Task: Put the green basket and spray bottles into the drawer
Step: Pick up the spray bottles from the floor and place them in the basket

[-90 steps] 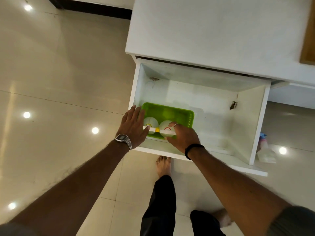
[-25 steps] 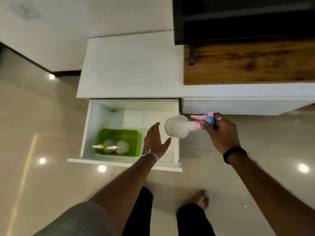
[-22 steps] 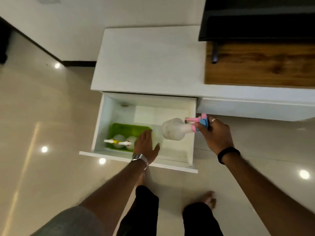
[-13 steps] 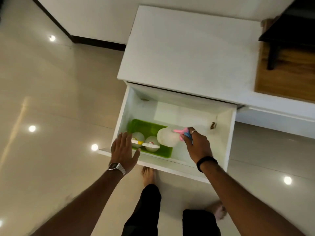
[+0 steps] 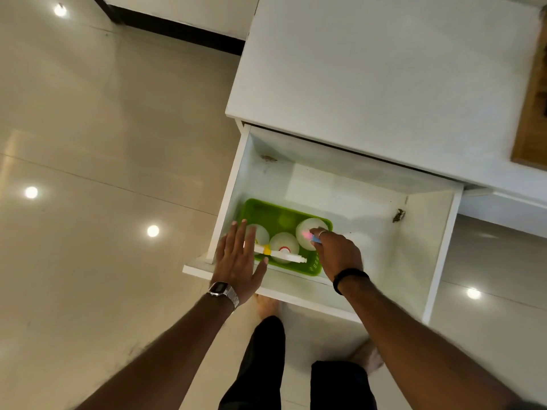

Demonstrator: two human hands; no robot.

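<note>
A green basket (image 5: 275,213) sits in the front left corner of the open white drawer (image 5: 438,261). Two white spray bottles stand in it, one with a yellow collar (image 5: 262,233) and one with a red collar (image 5: 284,242), their white nozzles pointing right. A third white bottle with a pink and blue trigger (image 5: 306,233) stands in the basket's right end, with my right hand (image 5: 337,254) shut on its trigger head. My left hand (image 5: 236,261) hovers open, fingers spread, over the drawer's front left edge and the basket's near corner.
The drawer belongs to a white cabinet (image 5: 384,69) with a wooden panel (image 5: 532,113) at far right. The right half of the drawer floor holds nothing. A glossy tiled floor (image 5: 103,143) lies to the left. My legs and bare feet (image 5: 266,306) stand below the drawer front.
My right hand brought the pink-trigger bottle from the floor at the right, over the drawer, and lowered it upright into the basket's right end. My left hand shifted to the drawer's front left edge.
</note>
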